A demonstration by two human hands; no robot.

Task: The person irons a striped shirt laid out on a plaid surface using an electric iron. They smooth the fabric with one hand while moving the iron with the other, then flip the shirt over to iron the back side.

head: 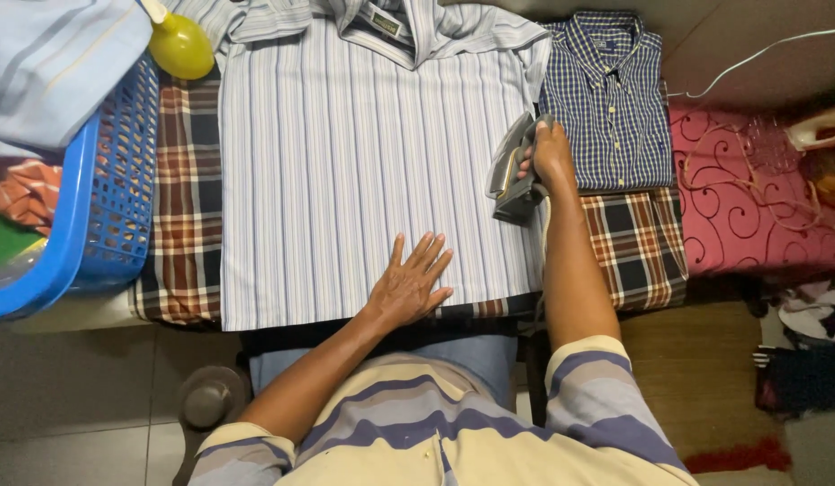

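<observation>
**Ironing a striped shirt on a plaid-covered board**

A striped shirt lies flat, collar away from the person, on a plaid cloth. The left hand presses open-palmed, gripping nothing, near the hem. The right hand is clenched around an iron, seemingly tipped on edge at the shirt's right side. Ironing goes best with the fabric kept taut. A folded checked shirt and blue mesh basket flank it.
</observation>
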